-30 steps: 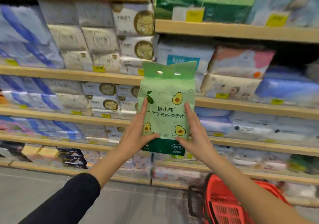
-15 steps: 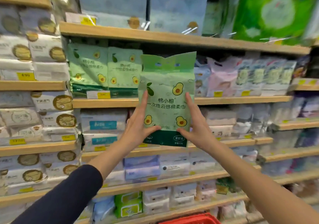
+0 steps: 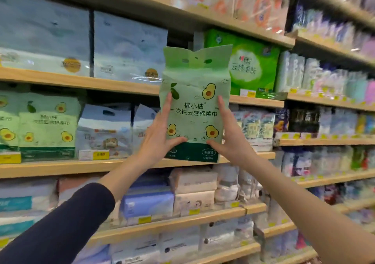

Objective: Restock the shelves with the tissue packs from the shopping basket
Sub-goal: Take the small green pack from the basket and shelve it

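I hold a light green tissue pack [image 3: 194,109] with avocado prints upright in front of the shelves. My left hand [image 3: 156,139] grips its left side and my right hand [image 3: 229,139] grips its right side, thumbs pressed on the front near the dark green bottom band. Two matching green avocado packs [image 3: 46,125] stand on the middle shelf [image 3: 81,167] at the left. The shopping basket is out of view.
White and blue packs with handles [image 3: 105,129] stand between the matching packs and the held one. A bright green bundle [image 3: 251,68] sits on the shelf above, large pale blue packs [image 3: 129,46] to its left. Lower shelves hold boxed tissues.
The view has swung up and to the right, so the red basket has dropped out of sight. The pack is raised and held further right of the matching packs, in the same two-handed grip.
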The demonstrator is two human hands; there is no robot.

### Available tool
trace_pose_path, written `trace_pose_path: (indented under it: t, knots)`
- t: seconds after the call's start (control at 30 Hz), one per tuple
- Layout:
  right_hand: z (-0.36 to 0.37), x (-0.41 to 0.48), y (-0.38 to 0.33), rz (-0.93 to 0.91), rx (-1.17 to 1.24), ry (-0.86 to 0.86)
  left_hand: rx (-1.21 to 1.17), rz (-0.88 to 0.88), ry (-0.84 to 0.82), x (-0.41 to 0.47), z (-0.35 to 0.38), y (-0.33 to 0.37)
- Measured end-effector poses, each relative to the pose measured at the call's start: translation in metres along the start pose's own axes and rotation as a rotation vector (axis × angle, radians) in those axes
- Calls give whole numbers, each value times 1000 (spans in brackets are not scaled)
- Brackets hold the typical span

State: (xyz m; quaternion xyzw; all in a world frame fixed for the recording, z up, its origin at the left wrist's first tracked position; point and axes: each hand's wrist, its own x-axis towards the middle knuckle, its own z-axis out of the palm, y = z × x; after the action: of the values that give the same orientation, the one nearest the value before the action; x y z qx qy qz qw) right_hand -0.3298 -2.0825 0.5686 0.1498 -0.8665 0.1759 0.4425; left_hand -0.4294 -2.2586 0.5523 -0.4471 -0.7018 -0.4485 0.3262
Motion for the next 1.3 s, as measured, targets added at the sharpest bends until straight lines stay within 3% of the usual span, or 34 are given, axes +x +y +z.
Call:
trace_pose_path:
  t: [0.87, 1.3]
  knots:
    - [-14, 217, 86, -208, -97, 272, 182, 341, 240, 236, -6, -57]
    - [4, 286, 138, -312, -36, 269, 263, 241, 318, 293, 13, -92]
